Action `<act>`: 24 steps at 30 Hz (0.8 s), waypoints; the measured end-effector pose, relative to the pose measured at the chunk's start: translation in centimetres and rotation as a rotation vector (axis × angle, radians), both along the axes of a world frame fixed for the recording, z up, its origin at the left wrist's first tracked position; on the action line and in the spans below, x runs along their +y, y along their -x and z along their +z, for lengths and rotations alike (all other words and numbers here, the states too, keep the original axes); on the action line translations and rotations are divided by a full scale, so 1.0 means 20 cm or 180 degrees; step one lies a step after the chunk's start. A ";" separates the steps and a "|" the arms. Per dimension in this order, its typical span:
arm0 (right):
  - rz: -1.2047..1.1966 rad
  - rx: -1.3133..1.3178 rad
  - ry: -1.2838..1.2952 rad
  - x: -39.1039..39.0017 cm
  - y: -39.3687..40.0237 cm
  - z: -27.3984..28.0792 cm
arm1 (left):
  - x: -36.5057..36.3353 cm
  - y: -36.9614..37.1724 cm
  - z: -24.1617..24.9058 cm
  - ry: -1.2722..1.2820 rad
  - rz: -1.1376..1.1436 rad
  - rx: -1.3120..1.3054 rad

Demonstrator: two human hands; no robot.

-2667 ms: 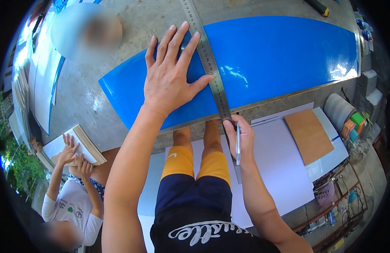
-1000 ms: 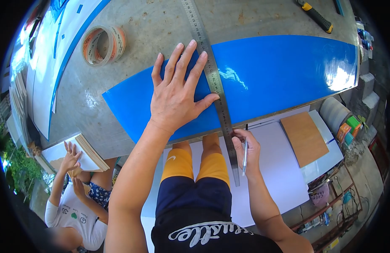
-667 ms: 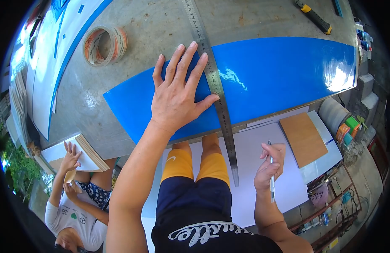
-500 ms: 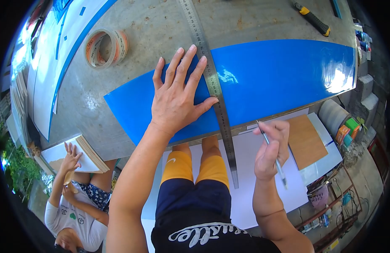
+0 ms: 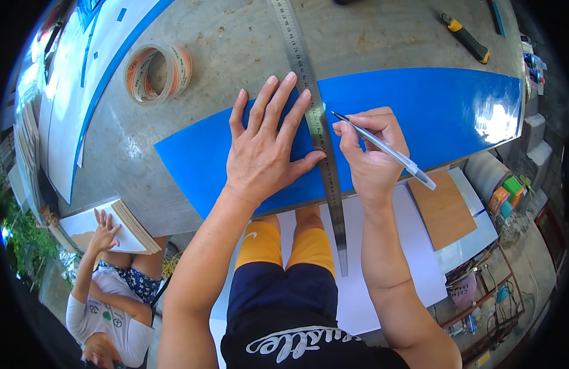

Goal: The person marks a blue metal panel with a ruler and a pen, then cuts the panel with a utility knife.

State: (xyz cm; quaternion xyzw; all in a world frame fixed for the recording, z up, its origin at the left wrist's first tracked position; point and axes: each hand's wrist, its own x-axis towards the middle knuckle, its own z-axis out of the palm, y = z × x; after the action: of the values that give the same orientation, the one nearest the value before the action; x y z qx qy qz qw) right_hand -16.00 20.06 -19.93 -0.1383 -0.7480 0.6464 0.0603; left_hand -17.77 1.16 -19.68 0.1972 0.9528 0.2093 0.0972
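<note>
A long blue sheet [image 5: 432, 117] lies across the near side of the grey table, and a metal ruler [image 5: 316, 117] crosses it from the far side to beyond the near edge. My left hand [image 5: 263, 138] rests flat on the sheet left of the ruler, fingers spread, with its thumb and index fingertip at the ruler's edge. Just right of the ruler, my right hand [image 5: 373, 147] grips a clear pen [image 5: 383, 146] over the sheet. The pen's dark tip points at the ruler's right edge; whether it touches the sheet I cannot tell.
A tape roll [image 5: 181, 72] stands on the table [image 5: 235, 37] at the upper left. The yellow and black cutter [image 5: 466, 40] lies at the upper right. Another person [image 5: 112, 313] sits at the lower left beside stacked boards [image 5: 128, 224]. A brown board [image 5: 443, 209] lies below right.
My right hand has moved up and left with the pen, from below the sheet to beside the ruler. The table items appear slightly shifted right and down in view.
</note>
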 end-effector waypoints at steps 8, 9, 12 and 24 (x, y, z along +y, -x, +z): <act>0.0068 0.0022 0.0036 0.00 0.05 -0.03 | 0.00 0.00 -0.01 -0.0038 0.0022 -0.0046; 0.0047 0.0007 0.0068 0.00 0.06 -0.03 | 0.00 0.00 -0.01 -0.0036 0.0024 -0.0032; 0.0005 -0.0096 0.0182 0.01 0.05 -0.01 | 0.00 0.01 0.00 -0.0025 0.0010 -0.0052; 0.0139 -0.0216 0.0213 0.01 -0.12 0.01 | 0.00 0.01 -0.01 -0.0018 0.0016 -0.0052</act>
State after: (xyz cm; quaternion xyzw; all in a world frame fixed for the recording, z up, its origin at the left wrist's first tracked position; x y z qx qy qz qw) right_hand -13.60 20.32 -19.81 -0.1456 -0.7304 0.6672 0.0162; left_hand -17.88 1.12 -19.88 0.1933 0.9519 0.2138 0.1038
